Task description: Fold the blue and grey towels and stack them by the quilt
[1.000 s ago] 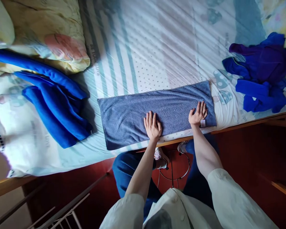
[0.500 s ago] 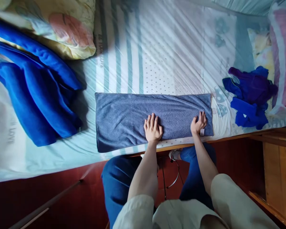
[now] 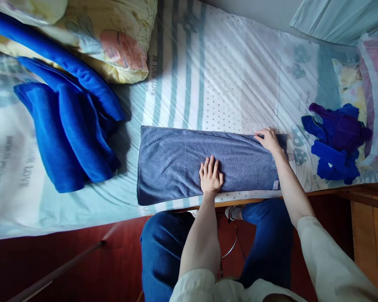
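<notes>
the bed (image 3: 236, 71) carries a gray towel (image 3: 173, 163), blue cloths (image 3: 75, 130) and yellow bedding (image 3: 126, 25).

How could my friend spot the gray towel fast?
Find the bed, then its near edge. There, the left hand rests on the gray towel. It lies gray and flat, unlike the blue cloth at left and blue-purple heap at right.

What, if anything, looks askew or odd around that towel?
The grey towel lies spread but wrinkled, especially left of the left hand. Past its right end, blue and purple fabric sits in a crumpled heap, untidy beside it. No spill or damage shows.
</notes>
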The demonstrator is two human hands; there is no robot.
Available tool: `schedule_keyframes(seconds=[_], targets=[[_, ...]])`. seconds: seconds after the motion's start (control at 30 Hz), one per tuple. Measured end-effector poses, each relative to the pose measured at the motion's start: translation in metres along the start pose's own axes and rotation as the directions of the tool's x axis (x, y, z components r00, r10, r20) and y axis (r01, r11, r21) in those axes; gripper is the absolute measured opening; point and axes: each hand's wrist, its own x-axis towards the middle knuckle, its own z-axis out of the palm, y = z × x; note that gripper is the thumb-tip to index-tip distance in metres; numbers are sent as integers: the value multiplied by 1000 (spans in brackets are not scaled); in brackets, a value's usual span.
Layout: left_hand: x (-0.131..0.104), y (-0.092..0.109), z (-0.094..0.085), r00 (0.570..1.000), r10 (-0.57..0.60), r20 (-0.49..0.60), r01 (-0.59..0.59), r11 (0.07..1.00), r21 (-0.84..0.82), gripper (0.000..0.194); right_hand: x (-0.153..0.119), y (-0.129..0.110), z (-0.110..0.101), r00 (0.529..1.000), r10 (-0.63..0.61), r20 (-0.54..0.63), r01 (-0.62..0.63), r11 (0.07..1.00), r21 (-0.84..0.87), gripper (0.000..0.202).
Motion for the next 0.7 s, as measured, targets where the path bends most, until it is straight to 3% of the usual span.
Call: schedule_keyframes(seconds=[0.2,0.47,0.63,0.7], targets=[[0,0,0,1000,-7,7,7,1000,-6,58,5,10,3,997,-17,75,27,990,-138,10],[0,1,-2,999,-18,29,18,1000,4,58,5,9,11,996,-33,-77,19,983,-182,21],[0,0,-1,1000,-7,22,7,1000,3,58,-4,51,-15,989,22,-145,-48,983,-180,28],[-1,0,-1,1000,-14,16,14,1000,-7,58,-8,72,-30,990,74,-121,-99,971,-217,24]])
